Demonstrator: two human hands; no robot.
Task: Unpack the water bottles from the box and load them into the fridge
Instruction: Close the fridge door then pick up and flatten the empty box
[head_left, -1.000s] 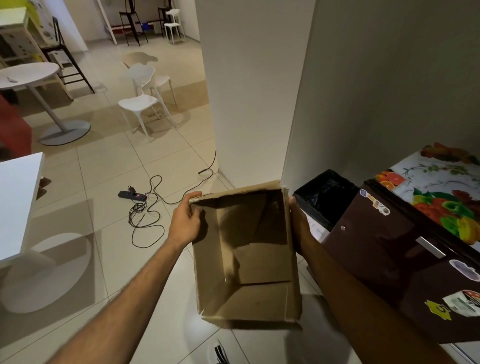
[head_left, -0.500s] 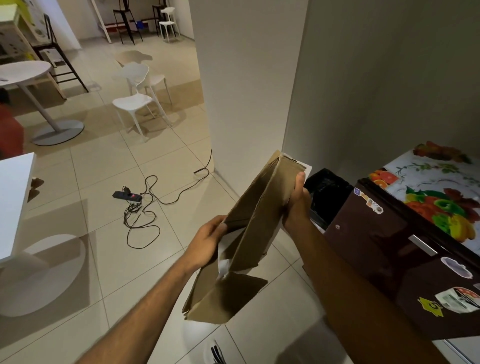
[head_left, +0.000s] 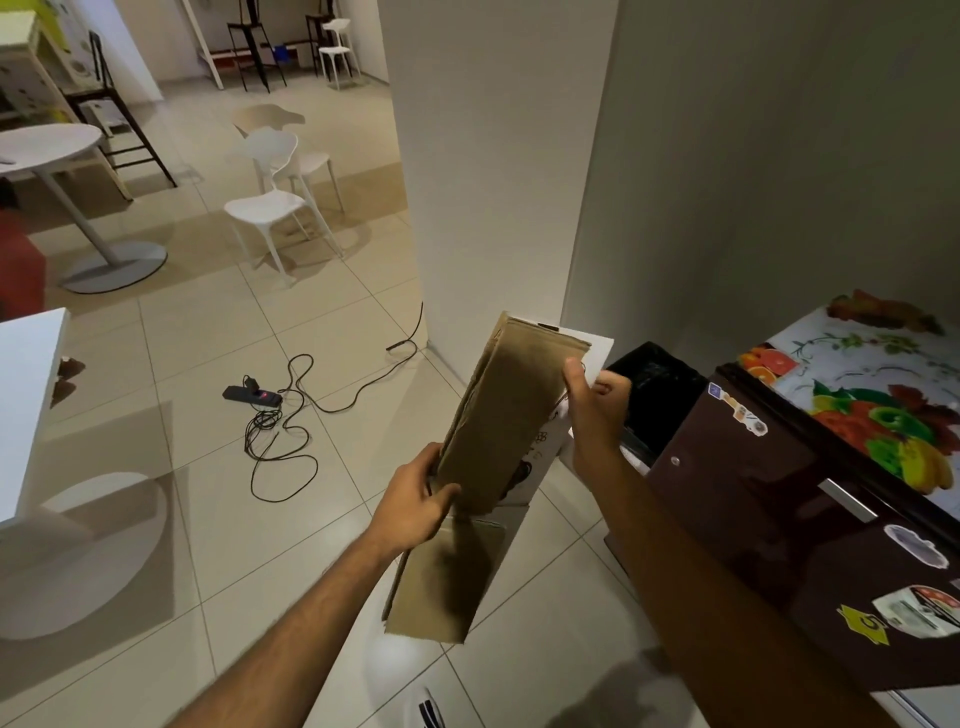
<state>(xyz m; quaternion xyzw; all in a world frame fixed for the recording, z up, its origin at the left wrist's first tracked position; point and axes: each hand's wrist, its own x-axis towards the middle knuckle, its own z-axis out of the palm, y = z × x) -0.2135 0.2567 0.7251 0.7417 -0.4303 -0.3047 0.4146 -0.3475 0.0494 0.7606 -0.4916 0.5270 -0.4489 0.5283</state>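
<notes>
Now both hands are holding the cardboard box (head_left: 498, 415), which is pressed flat and tilting up over the tiled floor (head_left: 208, 519), just left of the dark brown fridge (head_left: 769, 545). Low down, the left hand (head_left: 415, 504) is pinching the box's near edge between thumb and fingers, while the right hand (head_left: 597, 405) is gripping its upper right edge, thumb lying on the brown face. Beyond the box, a black bin (head_left: 660, 384) is sitting beside the fridge, and a power strip (head_left: 253, 396) with its cable is lying on the floor.
</notes>
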